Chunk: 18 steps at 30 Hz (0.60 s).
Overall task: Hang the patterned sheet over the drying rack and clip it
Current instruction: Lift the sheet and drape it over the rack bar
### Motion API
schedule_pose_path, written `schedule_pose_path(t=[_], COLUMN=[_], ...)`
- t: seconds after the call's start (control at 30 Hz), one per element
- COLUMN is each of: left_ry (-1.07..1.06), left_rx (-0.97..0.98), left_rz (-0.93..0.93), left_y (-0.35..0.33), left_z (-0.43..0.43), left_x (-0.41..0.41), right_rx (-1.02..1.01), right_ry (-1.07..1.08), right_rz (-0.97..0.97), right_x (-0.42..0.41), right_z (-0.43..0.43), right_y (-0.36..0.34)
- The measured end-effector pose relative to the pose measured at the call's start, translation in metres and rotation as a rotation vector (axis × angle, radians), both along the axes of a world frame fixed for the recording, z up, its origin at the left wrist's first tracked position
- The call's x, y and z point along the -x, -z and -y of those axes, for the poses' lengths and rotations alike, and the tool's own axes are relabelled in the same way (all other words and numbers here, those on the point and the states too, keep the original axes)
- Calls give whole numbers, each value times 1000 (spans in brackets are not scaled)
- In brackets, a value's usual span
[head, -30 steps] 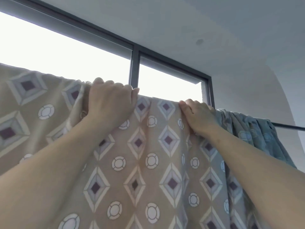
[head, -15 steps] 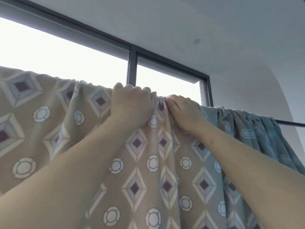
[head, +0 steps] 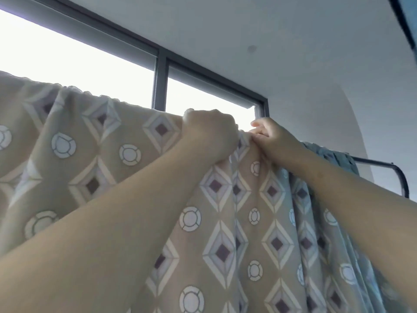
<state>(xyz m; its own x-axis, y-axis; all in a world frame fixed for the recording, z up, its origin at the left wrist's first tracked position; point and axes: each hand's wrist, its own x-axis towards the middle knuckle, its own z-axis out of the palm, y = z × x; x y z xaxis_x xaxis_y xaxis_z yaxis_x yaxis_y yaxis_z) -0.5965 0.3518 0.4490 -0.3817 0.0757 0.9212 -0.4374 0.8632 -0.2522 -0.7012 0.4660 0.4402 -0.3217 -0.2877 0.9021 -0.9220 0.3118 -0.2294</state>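
The left hand (head: 209,134) is closed in a fist round a bunch of the sheet (head: 135,154) at its top edge, knuckles up; just to its right, almost touching it, the right hand (head: 272,140) has its fingers curled over the same top fold and grips it; between the two hands the cloth is gathered into tight pleats. From the hands the sheet hangs down in long folds, tan with diamonds and rings; left of the left hand it stretches along the top in a wavy line; right of the right hand it bunches up and turns blue-grey. Beyond that bunch the dark bar of the rack (head: 374,161) shows bare and bends downward. Behind and above the hands stands a dark-framed window (head: 160,84), bright with daylight, under a pale ceiling (head: 270,30).
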Motion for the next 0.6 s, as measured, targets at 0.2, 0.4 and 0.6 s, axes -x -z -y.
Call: schedule_pose_path(t=[0.2, 0.4, 0.6], left_ry=[6, 13, 43], left_rx=[245, 99, 220], left_rz=[-196, -218, -79], left_y=[19, 10, 8], left_z=[16, 18, -5], left_x=[1, -3, 18], right_rx=[-152, -56, 22], right_ry=[375, 183, -42], right_rz=[52, 20, 15], right_x=[9, 8, -11], right_z=[-32, -13, -8], right_y=[-2, 1, 0])
